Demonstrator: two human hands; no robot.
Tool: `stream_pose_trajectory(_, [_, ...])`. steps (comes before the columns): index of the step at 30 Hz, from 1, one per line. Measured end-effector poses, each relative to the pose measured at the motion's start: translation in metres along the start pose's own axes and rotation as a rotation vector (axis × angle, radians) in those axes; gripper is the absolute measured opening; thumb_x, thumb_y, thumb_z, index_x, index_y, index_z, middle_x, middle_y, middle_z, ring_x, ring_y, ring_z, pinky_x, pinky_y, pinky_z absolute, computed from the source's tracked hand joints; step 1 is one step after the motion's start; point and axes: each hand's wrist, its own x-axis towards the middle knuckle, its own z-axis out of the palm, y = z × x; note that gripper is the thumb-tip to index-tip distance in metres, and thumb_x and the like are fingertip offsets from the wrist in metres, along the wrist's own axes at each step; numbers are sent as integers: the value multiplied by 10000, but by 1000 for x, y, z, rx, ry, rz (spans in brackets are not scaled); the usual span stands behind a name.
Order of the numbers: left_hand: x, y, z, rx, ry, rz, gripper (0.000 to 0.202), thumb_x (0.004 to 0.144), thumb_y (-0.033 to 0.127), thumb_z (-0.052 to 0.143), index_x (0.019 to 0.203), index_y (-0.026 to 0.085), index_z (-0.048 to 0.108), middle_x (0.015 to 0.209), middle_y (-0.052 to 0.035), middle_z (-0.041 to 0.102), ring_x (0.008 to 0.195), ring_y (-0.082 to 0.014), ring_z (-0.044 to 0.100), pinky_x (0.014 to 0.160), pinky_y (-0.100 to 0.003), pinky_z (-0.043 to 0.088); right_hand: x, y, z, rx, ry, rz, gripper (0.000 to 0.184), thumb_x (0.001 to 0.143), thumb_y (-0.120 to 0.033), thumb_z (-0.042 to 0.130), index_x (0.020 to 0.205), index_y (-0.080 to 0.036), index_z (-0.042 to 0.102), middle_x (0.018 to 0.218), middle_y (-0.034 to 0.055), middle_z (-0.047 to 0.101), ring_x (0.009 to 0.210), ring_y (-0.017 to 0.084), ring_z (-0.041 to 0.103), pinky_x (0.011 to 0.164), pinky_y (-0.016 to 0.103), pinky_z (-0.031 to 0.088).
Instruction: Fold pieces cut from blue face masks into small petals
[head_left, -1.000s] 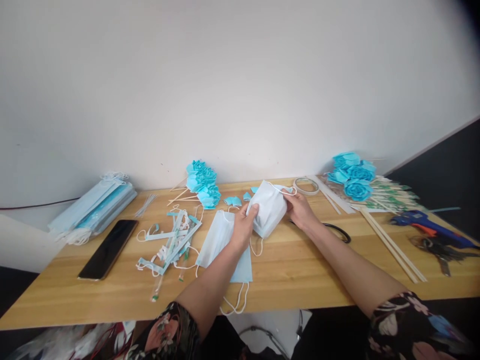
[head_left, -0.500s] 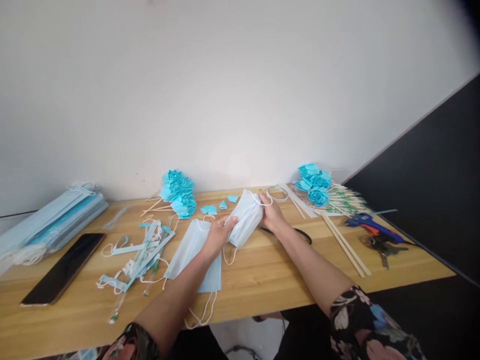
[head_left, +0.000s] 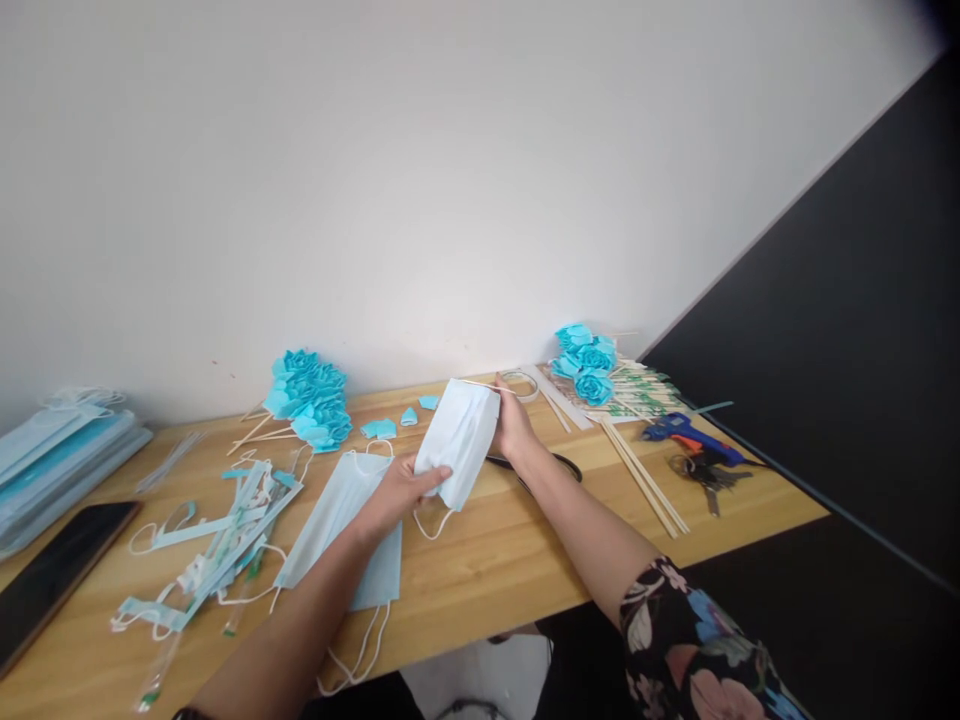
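Observation:
A light blue face mask point(head_left: 460, 435) is held up over the middle of the table between both hands. My left hand point(head_left: 405, 490) pinches its lower left part, thumb on the front. At its upper right edge, my right hand point(head_left: 513, 420) grips it, the fingers partly hidden behind. One white ear loop stretches along the top toward the right hand; another hangs below. Beneath my left forearm lie more face masks point(head_left: 381, 560) with loose ear loops. Small cut blue pieces point(head_left: 379, 429) rest just beyond the left hand.
To the left are a mask stack point(head_left: 67, 465), a phone point(head_left: 60, 570) and cut mask strips point(head_left: 225, 545). Blue fabric flowers point(head_left: 307, 395) lie at the back, with more flowers point(head_left: 589, 362) further right. Wooden sticks point(head_left: 645, 480), a glue gun point(head_left: 694, 438) and keys point(head_left: 709, 475) lie at right.
The view has turned right, shifting the table's things leftward. The held mask is now turned more squarely to me, and its upper ear loop looks drawn straight toward the right hand.

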Motion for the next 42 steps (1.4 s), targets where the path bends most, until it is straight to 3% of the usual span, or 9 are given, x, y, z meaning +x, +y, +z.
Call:
stream_pose_trajectory(3, [6, -3, -5, -289, 161, 87, 340, 660, 434, 742, 648, 118, 618, 563, 5, 557, 493, -78, 461, 495, -206, 368, -4, -2, 4, 111, -110, 45, 366, 797, -553, 559, 791, -194, 630, 712, 36, 692, 731, 211, 645, 660, 328, 503])
stream_pose_trajectory(5, [10, -3, -8, -430, 252, 124, 321, 659, 402, 750, 797, 125, 664, 701, -19, 624, 590, -105, 538, 541, -220, 425, -11, -2, 10, 122, -277, 86, 319, 819, -460, 558, 959, -189, 651, 839, 50, 711, 802, 206, 651, 684, 321, 511])
stream_pose_trajectory(8, [13, -3, -9, -482, 311, 162, 331, 655, 354, 763, 889, 133, 681, 805, -33, 658, 656, -119, 569, 561, -225, 446, -24, 0, 22, 74, -480, 112, 403, 817, -359, 577, 1187, -201, 596, 993, 63, 701, 896, 200, 642, 750, 317, 509])
stream_pose_trajectory(10, [13, -5, -8, -444, 317, 171, 320, 646, 343, 772, 876, 135, 693, 816, -34, 677, 665, -123, 575, 581, -229, 446, -30, 2, 27, 15, -522, 98, 420, 813, -359, 594, 1206, -209, 593, 1020, 60, 695, 911, 196, 633, 762, 304, 498])
stream_pose_trajectory(15, [11, -11, -4, -144, 261, 136, 337, 646, 388, 771, 860, 132, 724, 841, -52, 709, 756, -175, 612, 712, -273, 455, -34, 8, 25, -165, -469, 100, 376, 737, -429, 701, 1027, -191, 678, 885, 35, 705, 774, 177, 629, 669, 273, 479])
stream_pose_trajectory(22, [9, -10, -2, 101, 195, 105, 419, 699, 526, 675, 705, 107, 682, 603, -17, 604, 558, -119, 492, 540, -236, 362, -28, 16, 21, -300, -245, 37, 249, 634, -363, 775, 779, -169, 717, 690, -16, 685, 633, 144, 602, 627, 258, 459])
stream_pose_trajectory(29, [12, -14, -2, 207, 225, 121, 396, 641, 514, 693, 623, 121, 640, 544, -18, 584, 525, -123, 489, 514, -234, 365, -31, 13, 23, -152, -258, 15, 188, 599, -271, 779, 768, -199, 739, 738, 3, 717, 755, 198, 650, 711, 306, 476])
stream_pose_trajectory(34, [14, -19, -1, 284, 244, 140, 368, 691, 491, 629, 609, 132, 629, 528, -17, 572, 494, -117, 469, 512, -240, 358, -30, 10, 19, -92, -286, 14, 182, 646, -286, 750, 801, -189, 740, 752, 31, 726, 781, 234, 667, 664, 324, 479])
stream_pose_trajectory(42, [10, -11, 0, 239, 194, 183, 387, 731, 505, 604, 643, 129, 612, 592, -26, 582, 572, -135, 494, 568, -249, 381, -21, 12, 19, -85, -118, -6, 221, 595, -298, 797, 772, -188, 724, 766, 25, 736, 770, 208, 661, 724, 319, 483])
